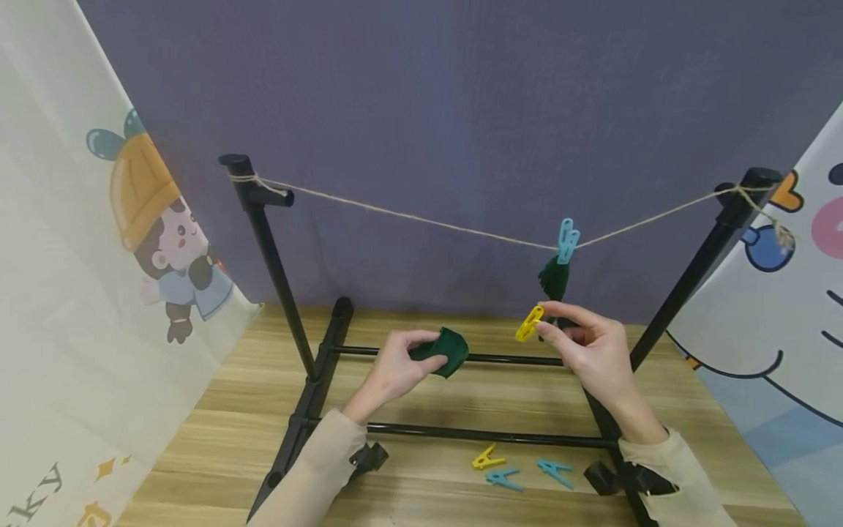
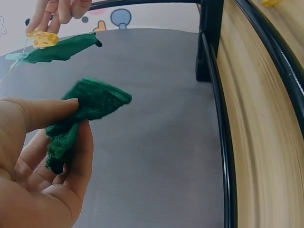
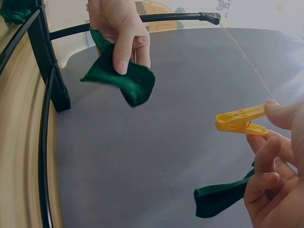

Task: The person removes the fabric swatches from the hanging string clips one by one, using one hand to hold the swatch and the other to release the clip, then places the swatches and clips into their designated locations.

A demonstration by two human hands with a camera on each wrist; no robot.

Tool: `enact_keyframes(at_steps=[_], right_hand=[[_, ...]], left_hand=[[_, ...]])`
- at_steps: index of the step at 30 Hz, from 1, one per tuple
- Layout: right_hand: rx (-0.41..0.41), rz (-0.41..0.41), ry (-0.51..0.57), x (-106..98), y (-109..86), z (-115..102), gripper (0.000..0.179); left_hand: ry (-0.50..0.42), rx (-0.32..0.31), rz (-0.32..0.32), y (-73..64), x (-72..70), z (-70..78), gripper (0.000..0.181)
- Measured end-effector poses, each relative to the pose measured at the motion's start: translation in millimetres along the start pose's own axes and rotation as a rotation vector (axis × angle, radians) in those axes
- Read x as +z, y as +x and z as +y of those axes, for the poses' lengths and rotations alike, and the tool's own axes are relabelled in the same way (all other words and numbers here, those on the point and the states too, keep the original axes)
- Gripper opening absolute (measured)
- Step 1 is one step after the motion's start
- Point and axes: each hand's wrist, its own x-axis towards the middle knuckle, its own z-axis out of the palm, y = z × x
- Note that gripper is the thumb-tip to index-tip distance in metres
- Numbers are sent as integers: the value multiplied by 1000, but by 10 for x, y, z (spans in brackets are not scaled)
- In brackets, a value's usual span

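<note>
My left hand [image 1: 399, 364] pinches a small dark green cloth [image 1: 451, 353] between thumb and fingers; in the left wrist view the cloth [image 2: 95, 99] looks bunched at the grip. A yellow clothespin [image 1: 530, 323] is held by its handles between my right thumb and fingers; its gripping end points left, with nothing in it. Just behind my right hand [image 1: 596, 351], another green cloth [image 1: 555, 278] hangs from the twine line [image 1: 408, 217] under a light blue clothespin [image 1: 566, 241]. The lower part of that cloth is partly hidden by my right hand in the head view.
A black pipe frame [image 1: 279, 278] carries the twine between two posts. On the wooden table [image 1: 421, 498] lie a yellow clothespin [image 1: 488, 457] and two blue ones [image 1: 503, 479]. More green cloth [image 3: 16, 12] shows at the corner of the right wrist view.
</note>
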Motion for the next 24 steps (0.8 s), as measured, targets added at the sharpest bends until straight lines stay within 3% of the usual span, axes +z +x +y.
enact_keyframes(at_steps=[8, 13, 24], right_hand=[[35, -24, 4, 21, -83, 79, 30], [51, -45, -3, 41, -128, 115, 29], [84, -69, -7, 77, -222, 188, 27]], left_hand=[[-33, 16, -11, -12, 2, -69, 14], [-45, 10, -28, -32, -10, -90, 10], [-52, 23, 5, -66, -66, -104, 10]])
